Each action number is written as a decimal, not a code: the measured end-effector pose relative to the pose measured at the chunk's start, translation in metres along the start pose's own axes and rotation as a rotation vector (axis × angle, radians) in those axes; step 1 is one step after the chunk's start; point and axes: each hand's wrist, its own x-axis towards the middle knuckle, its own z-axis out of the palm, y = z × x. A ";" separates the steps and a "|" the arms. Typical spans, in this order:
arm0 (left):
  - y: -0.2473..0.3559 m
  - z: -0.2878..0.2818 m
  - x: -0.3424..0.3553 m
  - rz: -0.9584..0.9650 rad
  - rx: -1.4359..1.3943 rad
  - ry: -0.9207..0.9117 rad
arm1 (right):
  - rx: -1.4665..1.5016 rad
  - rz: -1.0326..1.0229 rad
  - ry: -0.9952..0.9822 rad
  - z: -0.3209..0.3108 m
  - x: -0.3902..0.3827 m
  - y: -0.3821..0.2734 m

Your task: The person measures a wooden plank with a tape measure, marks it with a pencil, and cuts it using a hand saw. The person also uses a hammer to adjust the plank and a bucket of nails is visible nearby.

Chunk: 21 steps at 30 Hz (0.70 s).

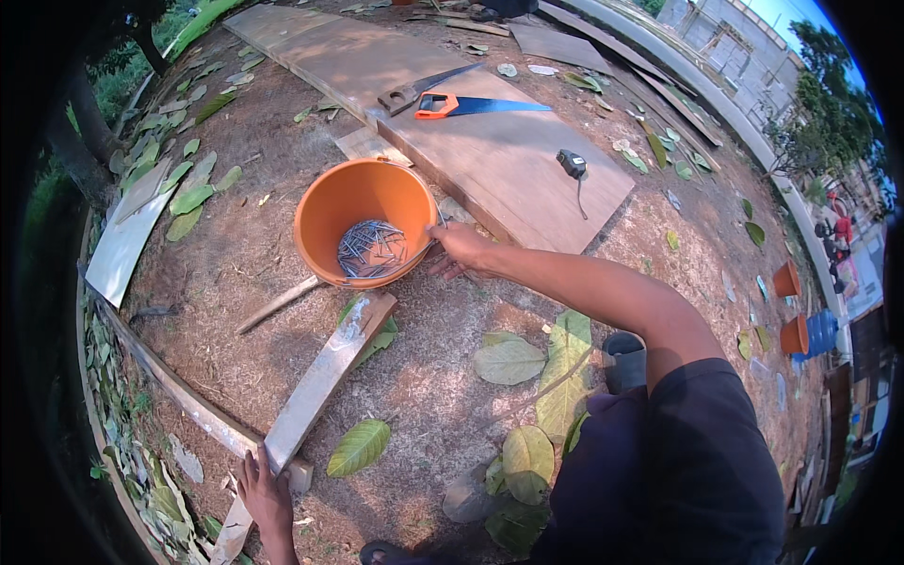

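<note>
My right hand point(461, 247) grips the right rim of an orange bucket point(315, 212), which holds several nails point(372, 247). A wooden handle point(287, 301) sticks out from beneath the bucket; its far end is hidden. My left hand point(264, 494) rests with fingers apart on a plank point(325, 377) at lower left. This plank lies across another length of wood point(188, 400). Beyond the bucket, a large plywood sheet point(527, 169) carries a wooden-handled saw point(405, 91), an orange-handled saw point(480, 104) and a tape measure point(572, 165).
A white board point(122, 254) lies at the left near tree trunks point(89, 132). More boards point(556, 47) lie at the back, where part of a person point(499, 9) shows. Orange pots point(789, 279) and blue containers point(819, 330) stand at the right. Leaves point(504, 358) are scattered over the dirt.
</note>
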 end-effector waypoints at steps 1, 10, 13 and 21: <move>0.003 0.001 -0.004 -0.052 0.034 -0.001 | -0.039 0.036 -0.026 -0.021 -0.003 0.006; 0.225 -0.067 0.006 0.011 -0.239 -0.090 | -1.213 -0.535 0.972 -0.371 0.104 0.038; 0.302 -0.095 0.022 0.143 -0.178 -0.202 | -1.049 -0.244 0.425 -0.411 0.127 0.019; 0.538 -0.123 0.121 0.512 -0.186 -0.495 | -0.655 -0.605 0.204 -0.397 0.060 0.037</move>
